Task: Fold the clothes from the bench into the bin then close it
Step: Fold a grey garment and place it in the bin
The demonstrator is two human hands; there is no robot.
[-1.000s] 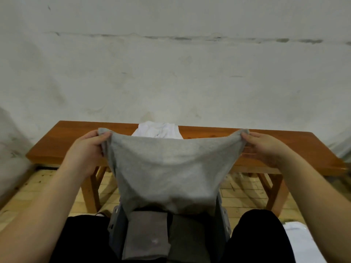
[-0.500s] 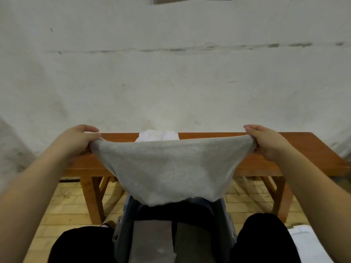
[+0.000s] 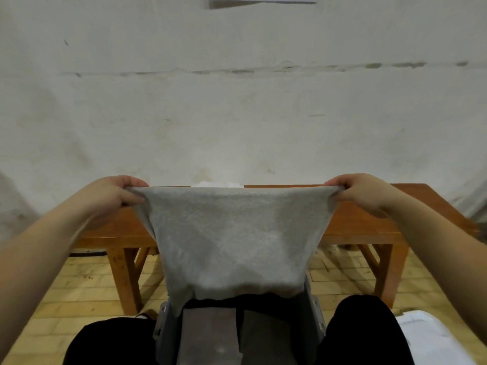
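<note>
Raised and drawn taut since a second ago: grey garment (image 3: 234, 238), its top edge now level with the far edge of the bench, both hands higher and wider apart.

Bench (image 3: 369, 222): wooden, long, standing against the wall; behind the cloth, partly hidden.

Grey garment: held spread in the air between bench and person, top edge straight, lower hem hanging just above the bin's opening.

Bin (image 3: 312, 320): grey plastic, lid off, standing on the floor between the person's knees; two folded dark pieces (image 3: 210, 335) lie side by side inside.

White object (image 3: 432, 338): on the floor at the right, possibly the bin's lid; too little shows to be sure.

White garment (image 3: 217, 184): only a sliver visible above the grey cloth's edge, lying on the bench, not yet folded.

Left hand (image 3: 116, 193): fingers and thumb pinch the garment's left top corner.

Right hand (image 3: 355, 192): fingers curled over, clamped on the right top corner.

Step in hand: straightening the grey piece before its first fold. Next move likely calls for bringing the two corners together evenly, then lowering the folded piece into the bin.
</note>
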